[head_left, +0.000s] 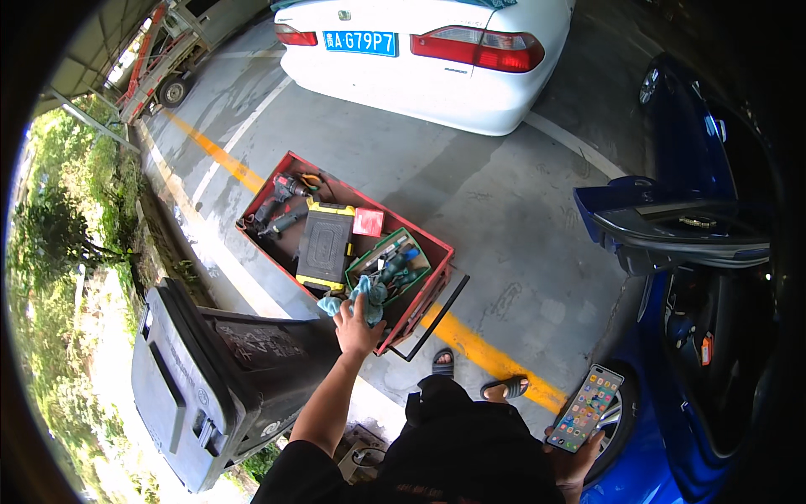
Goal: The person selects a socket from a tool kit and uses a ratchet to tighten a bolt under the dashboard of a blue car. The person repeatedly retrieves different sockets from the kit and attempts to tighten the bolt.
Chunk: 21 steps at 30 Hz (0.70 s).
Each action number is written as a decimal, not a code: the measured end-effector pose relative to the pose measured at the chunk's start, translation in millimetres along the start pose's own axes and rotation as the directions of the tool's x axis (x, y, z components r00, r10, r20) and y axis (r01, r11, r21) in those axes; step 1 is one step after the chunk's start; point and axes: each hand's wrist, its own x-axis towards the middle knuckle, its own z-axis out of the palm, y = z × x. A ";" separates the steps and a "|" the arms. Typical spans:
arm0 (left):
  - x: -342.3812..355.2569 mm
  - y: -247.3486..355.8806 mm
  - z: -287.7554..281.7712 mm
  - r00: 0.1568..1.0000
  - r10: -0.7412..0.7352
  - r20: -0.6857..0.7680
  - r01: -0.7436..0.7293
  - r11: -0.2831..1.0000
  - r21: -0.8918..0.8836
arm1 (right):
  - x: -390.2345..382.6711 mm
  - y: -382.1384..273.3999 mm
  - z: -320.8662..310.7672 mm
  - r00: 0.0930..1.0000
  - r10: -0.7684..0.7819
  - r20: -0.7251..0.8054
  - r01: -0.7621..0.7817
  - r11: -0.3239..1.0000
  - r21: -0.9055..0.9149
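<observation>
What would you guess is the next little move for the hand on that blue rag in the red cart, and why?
Probably lift the blue rag straight up out of the red cart. The left hand already grips it at the cart's near edge, beside the green tray of tools, while the right hand is busy holding a phone.

The scene is in daylight and is bright. The strongest light comes from the left, where the trees (59, 227) and the ground near them are overexposed and almost white. The concrete floor (504, 210) is evenly lit, with a soft shadow under the white car (437, 59). The blue car (714, 277) at the right is darker, and its inside is nearly black. The phone screen (585, 408) is clear and readable. The picture is sharp in the middle. Straight lines bend near the rim, and a black round border closes the corners.
</observation>
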 end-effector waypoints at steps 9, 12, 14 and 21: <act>29.6 -35.6 11.4 0.966 -0.050 -0.255 -0.042 0.938 -0.345 | 3.5 4.0 -7.6 0.999 -0.035 0.022 0.038 0.992 -0.121; 44.8 -32.5 -9.9 0.926 -0.135 -0.352 -0.034 0.901 -0.433 | 7.9 6.4 -6.6 0.990 -0.053 0.128 0.078 0.978 -0.192; 55.1 -43.1 -16.3 0.903 -0.151 -0.402 -0.071 0.870 -0.488 | 2.1 -6.6 -3.6 0.983 0.053 0.176 -0.016 0.979 -0.203; 79.6 -58.8 10.0 0.965 -0.099 -0.244 0.011 0.940 -0.340 | 14.1 9.5 11.9 0.996 -0.009 0.084 0.018 0.995 -0.100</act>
